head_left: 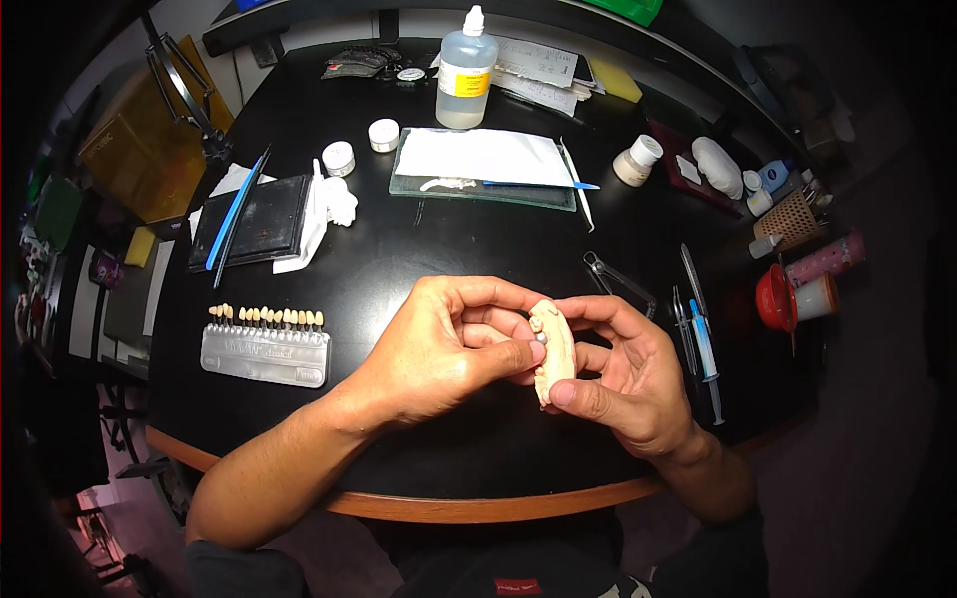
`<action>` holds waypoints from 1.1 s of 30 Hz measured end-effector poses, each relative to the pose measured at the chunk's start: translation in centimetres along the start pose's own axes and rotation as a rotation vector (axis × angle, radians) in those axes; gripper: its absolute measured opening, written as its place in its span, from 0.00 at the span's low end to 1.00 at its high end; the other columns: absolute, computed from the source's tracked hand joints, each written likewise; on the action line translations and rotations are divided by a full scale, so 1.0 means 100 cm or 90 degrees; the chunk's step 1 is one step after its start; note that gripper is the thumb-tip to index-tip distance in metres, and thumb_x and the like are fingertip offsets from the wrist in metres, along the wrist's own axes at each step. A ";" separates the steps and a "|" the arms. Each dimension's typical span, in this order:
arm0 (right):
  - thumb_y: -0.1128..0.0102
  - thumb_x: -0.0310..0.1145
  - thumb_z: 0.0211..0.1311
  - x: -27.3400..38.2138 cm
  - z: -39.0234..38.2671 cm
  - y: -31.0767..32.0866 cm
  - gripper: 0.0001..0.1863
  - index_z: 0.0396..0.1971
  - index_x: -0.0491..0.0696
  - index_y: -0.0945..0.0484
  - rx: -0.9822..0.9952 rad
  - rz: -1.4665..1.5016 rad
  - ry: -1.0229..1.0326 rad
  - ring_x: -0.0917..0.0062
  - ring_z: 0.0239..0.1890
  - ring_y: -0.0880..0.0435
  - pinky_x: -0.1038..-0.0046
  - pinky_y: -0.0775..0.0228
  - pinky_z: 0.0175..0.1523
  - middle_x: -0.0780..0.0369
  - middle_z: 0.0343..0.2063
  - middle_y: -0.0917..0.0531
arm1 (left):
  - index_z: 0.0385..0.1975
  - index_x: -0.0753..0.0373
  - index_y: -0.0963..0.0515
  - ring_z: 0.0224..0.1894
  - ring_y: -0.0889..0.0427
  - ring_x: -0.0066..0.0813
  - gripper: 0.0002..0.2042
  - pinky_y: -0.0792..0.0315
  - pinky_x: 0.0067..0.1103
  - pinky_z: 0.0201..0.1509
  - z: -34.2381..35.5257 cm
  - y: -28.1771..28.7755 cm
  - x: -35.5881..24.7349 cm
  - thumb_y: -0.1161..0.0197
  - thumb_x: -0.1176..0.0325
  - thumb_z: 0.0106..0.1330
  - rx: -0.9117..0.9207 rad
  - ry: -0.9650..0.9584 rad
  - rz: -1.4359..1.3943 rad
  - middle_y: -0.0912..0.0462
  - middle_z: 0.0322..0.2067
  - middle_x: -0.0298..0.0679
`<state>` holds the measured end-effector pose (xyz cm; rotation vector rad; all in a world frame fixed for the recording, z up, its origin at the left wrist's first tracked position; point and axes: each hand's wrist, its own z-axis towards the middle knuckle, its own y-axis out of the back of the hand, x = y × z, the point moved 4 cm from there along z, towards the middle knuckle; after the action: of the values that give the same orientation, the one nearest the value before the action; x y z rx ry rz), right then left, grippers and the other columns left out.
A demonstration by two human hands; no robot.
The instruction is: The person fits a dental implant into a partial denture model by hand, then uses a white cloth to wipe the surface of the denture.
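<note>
A cream plaster dental cast (561, 351) is held up above the near part of the black table, its row of teeth turned to the left. My right hand (638, 384) grips it from the right, thumb on the lower end and index finger near the top. From the left, my left hand (429, 349) closes on its tooth side, the thumb tip pressing beside a small grey tooth-shaped piece (541, 338). Whether that piece is seated on the cast or pinched in the left fingers, I cannot tell. The other left fingertips are partly hidden behind the cast.
On the left lie a tooth shade guide (264, 354) and a black box (261, 221) with brushes. A glass slab (478, 194) and clear bottle (466, 80) stand beyond my hands. At right are a syringe (704, 344), tweezers (685, 329), a caliper (618, 282) and red bowl (775, 297).
</note>
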<state>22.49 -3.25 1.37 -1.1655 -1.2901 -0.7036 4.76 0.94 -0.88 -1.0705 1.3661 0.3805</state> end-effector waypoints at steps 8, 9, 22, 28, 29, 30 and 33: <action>0.29 0.17 0.60 0.001 0.000 -0.003 0.34 0.65 0.35 0.34 -0.018 0.027 0.006 0.75 0.46 0.17 0.72 0.14 0.52 0.54 0.53 0.24 | 0.54 0.77 0.24 0.41 0.12 0.29 0.18 0.15 0.23 0.49 -0.001 0.000 0.000 0.32 0.79 0.65 -0.019 -0.009 0.016 0.13 0.39 0.46; 0.30 0.17 0.60 0.000 0.000 -0.002 0.33 0.65 0.35 0.34 -0.010 0.018 -0.001 0.75 0.46 0.17 0.72 0.14 0.52 0.53 0.53 0.24 | 0.54 0.77 0.24 0.41 0.12 0.28 0.18 0.15 0.23 0.49 0.000 0.000 0.000 0.32 0.79 0.65 -0.022 -0.012 0.019 0.13 0.39 0.46; 0.31 0.19 0.62 -0.002 0.000 -0.002 0.31 0.64 0.33 0.33 -0.011 0.010 0.005 0.74 0.45 0.16 0.73 0.14 0.50 0.53 0.51 0.22 | 0.52 0.78 0.25 0.38 0.11 0.27 0.17 0.16 0.19 0.45 -0.001 -0.001 -0.001 0.33 0.79 0.65 -0.037 -0.023 -0.001 0.14 0.36 0.44; 0.31 0.20 0.63 -0.002 0.000 -0.002 0.31 0.64 0.33 0.33 -0.008 0.017 -0.002 0.73 0.45 0.15 0.73 0.14 0.49 0.53 0.51 0.22 | 0.53 0.76 0.24 0.39 0.12 0.26 0.18 0.14 0.24 0.46 -0.001 0.000 -0.002 0.32 0.78 0.65 -0.032 -0.022 0.009 0.14 0.36 0.42; 0.31 0.20 0.63 -0.002 0.000 -0.002 0.31 0.64 0.33 0.33 -0.008 0.017 -0.002 0.73 0.45 0.15 0.73 0.14 0.49 0.53 0.51 0.22 | 0.53 0.76 0.24 0.39 0.12 0.26 0.18 0.14 0.24 0.46 -0.001 -0.001 -0.002 0.32 0.78 0.65 -0.032 -0.022 0.009 0.14 0.36 0.42; 0.31 0.20 0.63 -0.002 0.000 -0.002 0.31 0.64 0.33 0.33 -0.009 0.029 -0.001 0.72 0.46 0.15 0.73 0.14 0.49 0.53 0.51 0.22 | 0.53 0.76 0.24 0.38 0.12 0.26 0.18 0.14 0.24 0.46 -0.001 -0.001 -0.003 0.32 0.78 0.65 -0.033 -0.017 0.006 0.14 0.36 0.42; 0.32 0.20 0.63 -0.004 0.001 0.000 0.32 0.65 0.34 0.35 0.001 0.049 -0.003 0.71 0.48 0.15 0.72 0.13 0.50 0.52 0.53 0.24 | 0.53 0.76 0.25 0.38 0.12 0.26 0.18 0.14 0.24 0.46 -0.002 -0.001 -0.004 0.31 0.78 0.65 -0.035 -0.003 0.001 0.14 0.35 0.42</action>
<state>22.39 -3.28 0.99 -1.2092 -1.2432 -0.6441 4.61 0.90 -0.47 -1.1131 1.3591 0.4231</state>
